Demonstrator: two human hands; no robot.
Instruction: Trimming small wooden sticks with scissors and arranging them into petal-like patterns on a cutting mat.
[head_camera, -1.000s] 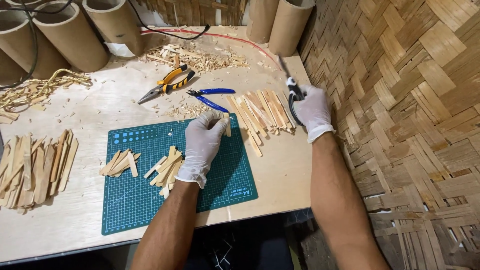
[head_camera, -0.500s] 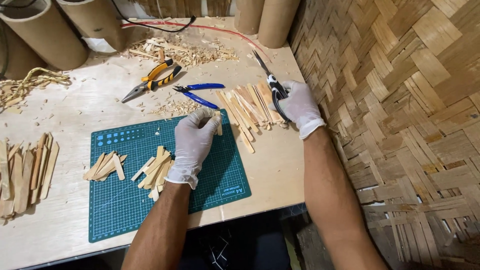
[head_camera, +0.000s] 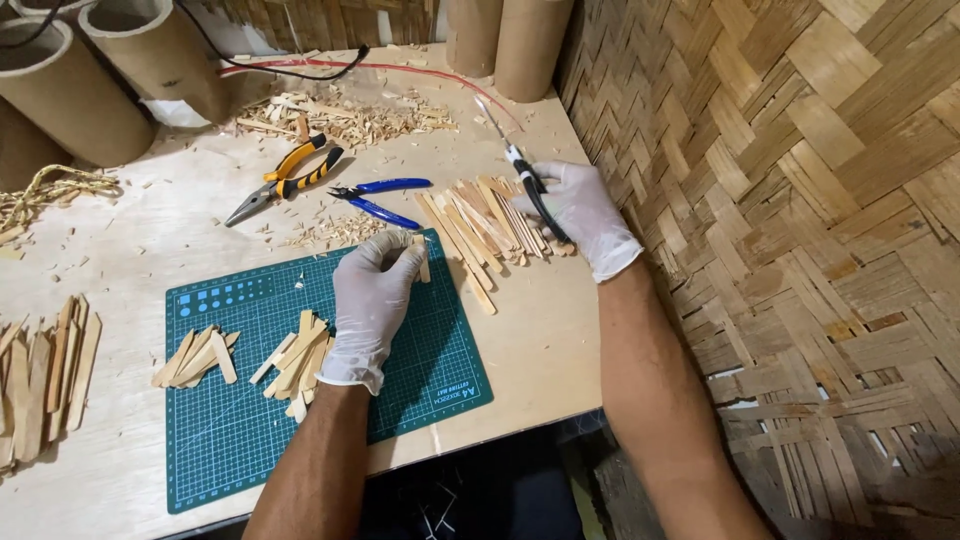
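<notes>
right hand (head_camera: 580, 205) has lifted scissors (head_camera: 520, 170); left hand (head_camera: 372, 295) pinches stick (head_camera: 423, 258).

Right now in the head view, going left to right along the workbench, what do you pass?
Flat wooden slats stacked at the left edge → small fan of cut wooden strips on the green cutting mat → white-gloved left hand pinching a short wooden strip → white-gloved right hand holding black-handled cutters → woven bamboo panel.
</notes>
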